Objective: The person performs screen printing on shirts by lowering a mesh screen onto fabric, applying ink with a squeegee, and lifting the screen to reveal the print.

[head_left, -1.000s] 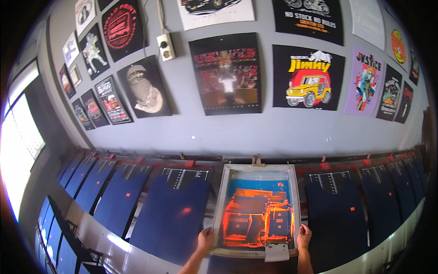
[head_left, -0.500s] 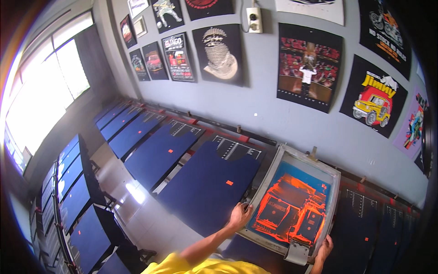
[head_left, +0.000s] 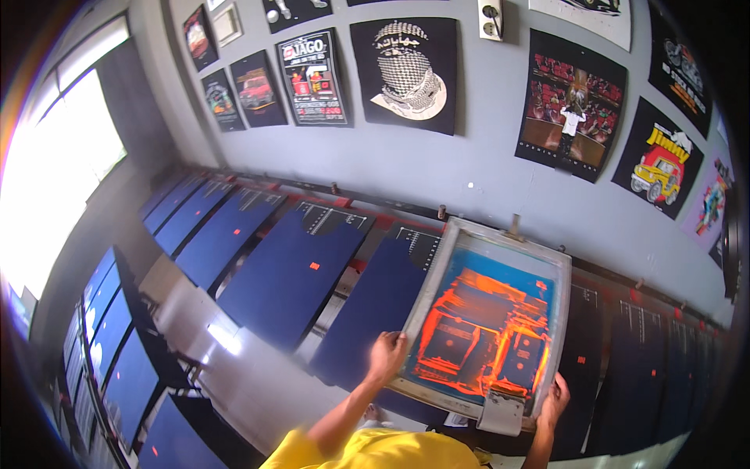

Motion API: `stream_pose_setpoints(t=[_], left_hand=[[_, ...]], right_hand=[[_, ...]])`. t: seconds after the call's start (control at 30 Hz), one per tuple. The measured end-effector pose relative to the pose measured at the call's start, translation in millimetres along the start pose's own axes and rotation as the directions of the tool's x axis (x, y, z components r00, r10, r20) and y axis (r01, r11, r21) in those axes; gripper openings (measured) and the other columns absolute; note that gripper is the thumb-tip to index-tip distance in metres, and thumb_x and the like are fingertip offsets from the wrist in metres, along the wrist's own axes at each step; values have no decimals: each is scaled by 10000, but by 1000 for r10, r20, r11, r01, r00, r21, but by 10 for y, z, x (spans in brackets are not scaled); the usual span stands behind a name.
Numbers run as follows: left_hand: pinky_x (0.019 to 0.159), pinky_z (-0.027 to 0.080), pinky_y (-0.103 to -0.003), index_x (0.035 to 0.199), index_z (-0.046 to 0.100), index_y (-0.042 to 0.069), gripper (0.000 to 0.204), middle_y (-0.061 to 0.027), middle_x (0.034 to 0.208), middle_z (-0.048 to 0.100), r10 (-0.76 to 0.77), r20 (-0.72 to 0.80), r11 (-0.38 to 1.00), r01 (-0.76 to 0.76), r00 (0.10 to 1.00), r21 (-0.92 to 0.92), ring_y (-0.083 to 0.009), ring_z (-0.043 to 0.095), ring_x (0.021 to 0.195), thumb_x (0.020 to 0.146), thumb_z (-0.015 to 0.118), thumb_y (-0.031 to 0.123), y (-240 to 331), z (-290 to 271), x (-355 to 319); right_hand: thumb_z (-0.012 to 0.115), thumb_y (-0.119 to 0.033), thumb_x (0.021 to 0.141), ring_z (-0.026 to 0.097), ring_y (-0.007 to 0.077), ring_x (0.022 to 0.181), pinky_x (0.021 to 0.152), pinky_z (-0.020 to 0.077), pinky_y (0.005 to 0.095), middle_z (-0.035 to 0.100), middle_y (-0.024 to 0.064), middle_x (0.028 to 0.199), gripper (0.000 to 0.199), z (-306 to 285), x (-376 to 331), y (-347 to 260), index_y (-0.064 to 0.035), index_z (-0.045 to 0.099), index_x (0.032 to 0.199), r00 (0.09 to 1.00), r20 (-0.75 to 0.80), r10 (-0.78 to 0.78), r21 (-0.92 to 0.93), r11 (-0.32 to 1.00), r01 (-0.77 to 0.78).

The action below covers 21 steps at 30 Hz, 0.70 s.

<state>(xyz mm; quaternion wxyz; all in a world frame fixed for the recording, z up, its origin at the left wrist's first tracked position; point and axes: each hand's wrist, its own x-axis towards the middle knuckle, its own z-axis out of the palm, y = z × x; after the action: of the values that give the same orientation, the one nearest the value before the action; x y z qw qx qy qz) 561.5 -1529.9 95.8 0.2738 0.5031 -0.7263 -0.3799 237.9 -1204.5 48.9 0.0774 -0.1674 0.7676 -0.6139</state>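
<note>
Both my hands hold a screen-printing frame (head_left: 424, 316) by its sides. Its blue mesh (head_left: 500, 270) is smeared with bright orange ink, thickest over two dark rectangular areas. My left hand (head_left: 388, 356) grips the left rim, fingers curled over the edge. Around the lower right rim closes my right hand (head_left: 553, 402), its fingertips partly hidden. A squeegee (head_left: 501, 412) with a pale, wide blade leans on the frame's near end, close to my right hand. Beneath the frame's left side lies a navy fabric panel (head_left: 363, 309), partly covered.
More navy panels on boards run left, one with a small orange print (head_left: 293, 270), and dark ones (head_left: 631, 367) continue right. A rail with metal stops (head_left: 442, 212) follows the wall, hung with posters (head_left: 410, 74). Across the tiled floor (head_left: 234, 375) stands another row of panels (head_left: 129, 383).
My hands have carried the frame leftward along the row, over part of the neighbouring panel. A panel with an orange print now shows right of it. The view has shifted too.
</note>
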Motion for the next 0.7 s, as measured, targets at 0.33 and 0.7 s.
stream_pose_setpoints(t=[0.33,0.7], left_hand=[[747,470,-512,821,638,-81,460,-301,771,625,-144,22,989,143,989,34,-463,631,776,909,458,333,-767,-1178,769],[696,474,-500,804,650,-73,447,-284,739,638,-59,15,996,58,998,71,-449,649,744,914,491,330,-1198,-1272,1449]], right_hand=[[481,69,878,647,228,1060,958,479,321,685,166,1133,331,1701,-564,-265,70,650,1162,1000,-7,13,-13,1000,-13],[489,69,898,647,187,1023,932,481,285,694,133,1102,306,2355,-327,-460,73,651,1158,999,-31,14,-136,990,-18]])
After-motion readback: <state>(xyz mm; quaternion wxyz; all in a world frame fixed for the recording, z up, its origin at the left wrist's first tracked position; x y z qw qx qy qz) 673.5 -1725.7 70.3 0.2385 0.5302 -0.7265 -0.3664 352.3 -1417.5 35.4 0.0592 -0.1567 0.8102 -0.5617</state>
